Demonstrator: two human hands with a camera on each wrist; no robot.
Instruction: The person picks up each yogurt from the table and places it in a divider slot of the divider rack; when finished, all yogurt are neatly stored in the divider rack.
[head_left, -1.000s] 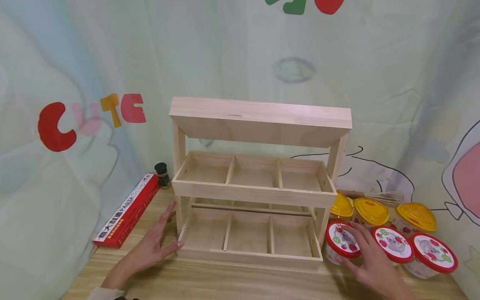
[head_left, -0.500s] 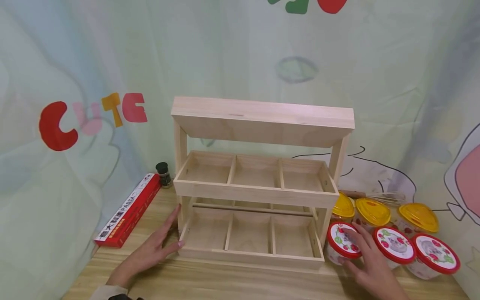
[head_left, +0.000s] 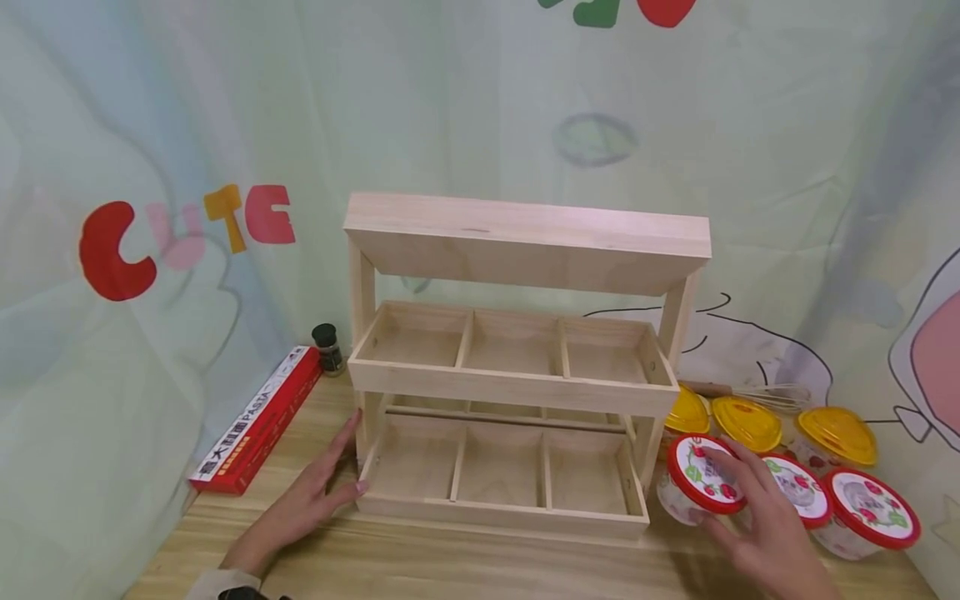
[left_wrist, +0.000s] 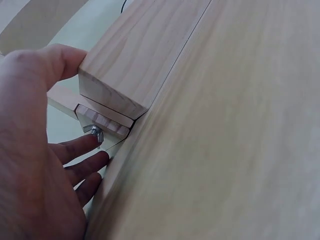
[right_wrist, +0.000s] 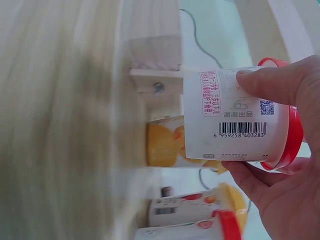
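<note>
My right hand [head_left: 776,529] has raised the nearest red-lidded cup [head_left: 684,502] off the surface [head_left: 480,571], where it stood a moment ago beside the wooden rack [head_left: 498,521]. I've drawn it a little to the right, so the gap to the rack has widened, and its lid now tips more toward me. From my head view it now covers more of the middle red-lidded tub's lid [head_left: 806,493].

Wood-grain tabletop [head_left: 450,567] | tiered wooden rack [head_left: 510,385] stood centrally | pasta box [head_left: 255,421] laid, nine o'clock | seasoning jar [head_left: 327,350], ten | yellow-lidded tubs [head_left: 746,423], three | two red-lidded tubs [head_left: 870,504], four
</note>
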